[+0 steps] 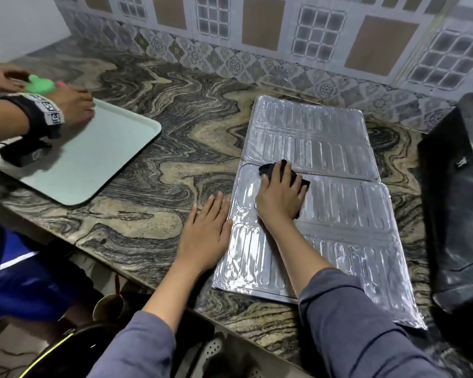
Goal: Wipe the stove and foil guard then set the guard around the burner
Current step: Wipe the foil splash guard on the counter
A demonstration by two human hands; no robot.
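Observation:
The silver foil guard (347, 222) lies unfolded and flat on the marbled stone counter, running from the back wall toward the front edge. My right hand (280, 196) presses a black cloth (269, 168) flat on the guard's middle panel, fingers spread over it. My left hand (206, 234) rests palm down on the counter, its fingertips touching the guard's left edge. A black stove (459, 203) sits at the far right, partly cut off by the frame.
Another person's hands (71, 105) hold a green item over a pale tray (93, 159) at the left, a black band on the wrist. The patterned tile wall (257, 36) backs the counter. Below the front edge are a cup and dark objects.

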